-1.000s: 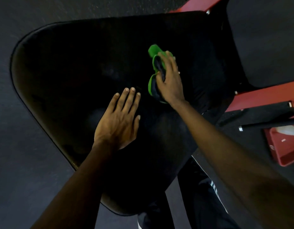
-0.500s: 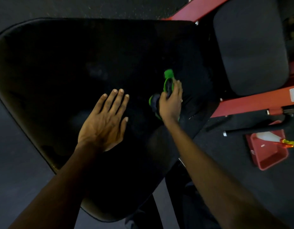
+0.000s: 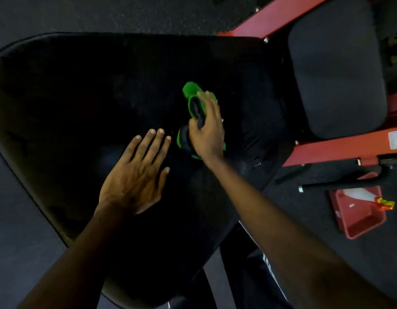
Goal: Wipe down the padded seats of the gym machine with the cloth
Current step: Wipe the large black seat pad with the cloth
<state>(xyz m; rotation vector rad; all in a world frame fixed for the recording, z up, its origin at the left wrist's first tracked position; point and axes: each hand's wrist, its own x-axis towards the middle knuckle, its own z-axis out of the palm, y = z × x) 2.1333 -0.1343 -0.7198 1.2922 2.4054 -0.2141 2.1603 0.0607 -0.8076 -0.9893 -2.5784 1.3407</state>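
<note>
Left hand [image 3: 137,175]: palm down, flat, four fingers straight and close together pointing far-right, thumb splayed right. Left forearm bare, enters from near-left. Right hand [image 3: 207,134]: farther and right of left hand, fingers extended over cloth [image 3: 191,90], thumb clamping it. Right forearm bare, enters from near-right.

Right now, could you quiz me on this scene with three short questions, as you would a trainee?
1. True or false: the left hand lies flat on the large black padded seat.
2. Which hand holds the green-edged dark cloth? A) left B) right C) both
3. Fill in: the red plastic tray holding the white spray bottle sits on the ____.
Key: 1 true; 2 B, the right hand; 3 floor.
</note>
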